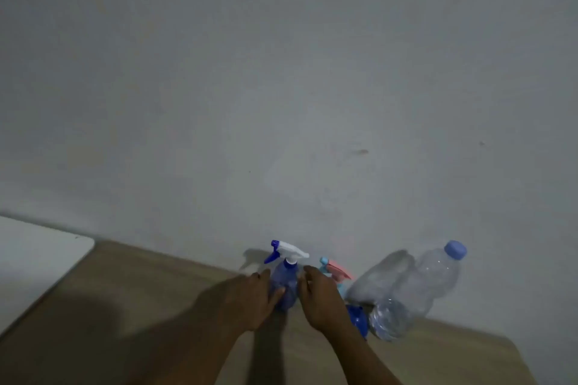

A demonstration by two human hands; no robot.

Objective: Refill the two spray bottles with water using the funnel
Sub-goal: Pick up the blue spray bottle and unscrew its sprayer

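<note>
A blue spray bottle (286, 278) with a white and blue trigger head stands on the wooden table (131, 306) near the wall. My left hand (250, 300) wraps its left side, thumb on the front. My right hand (319, 300) touches its right side, fingers apart. Behind my right hand stands a second spray bottle (336, 273), light blue with a pink trigger, mostly hidden. A blue funnel (358, 320) lies on the table right of my right wrist. A large clear water bottle (416, 291) with a blue cap stands at the right.
A grey wall (281, 87) rises right behind the bottles. A white surface (34, 259) adjoins the table at the left. The table's right edge runs close to the water bottle. The room is dim and my arms cast dark shadows.
</note>
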